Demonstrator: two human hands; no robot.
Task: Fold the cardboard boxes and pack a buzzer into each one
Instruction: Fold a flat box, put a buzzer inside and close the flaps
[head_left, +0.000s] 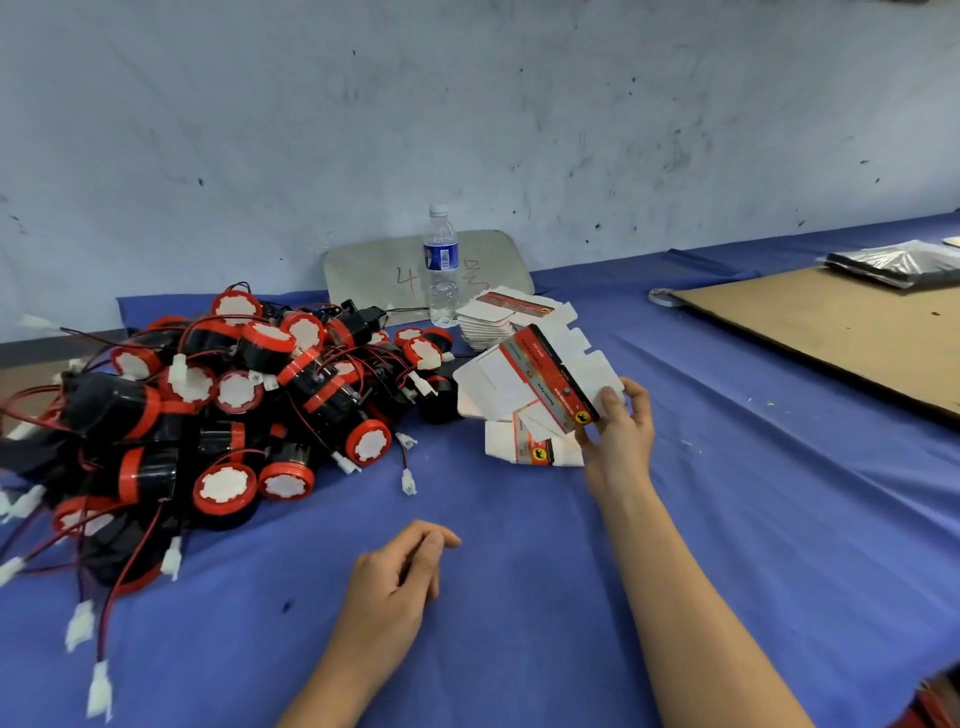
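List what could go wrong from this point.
1. The right hand pinches the flat box by one end; it could slip or bend.
2. Wires in the buzzer pile are tangled; pulling one may drag others.
3. The water bottle stands beside the box stack; a knock could tip it.

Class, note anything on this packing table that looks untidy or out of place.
The buzzers lie in a tangled heap at the left, red wires and white connectors trailing over the blue cloth. One loose blank lies apart from the stack, below the box blank the right hand grips.
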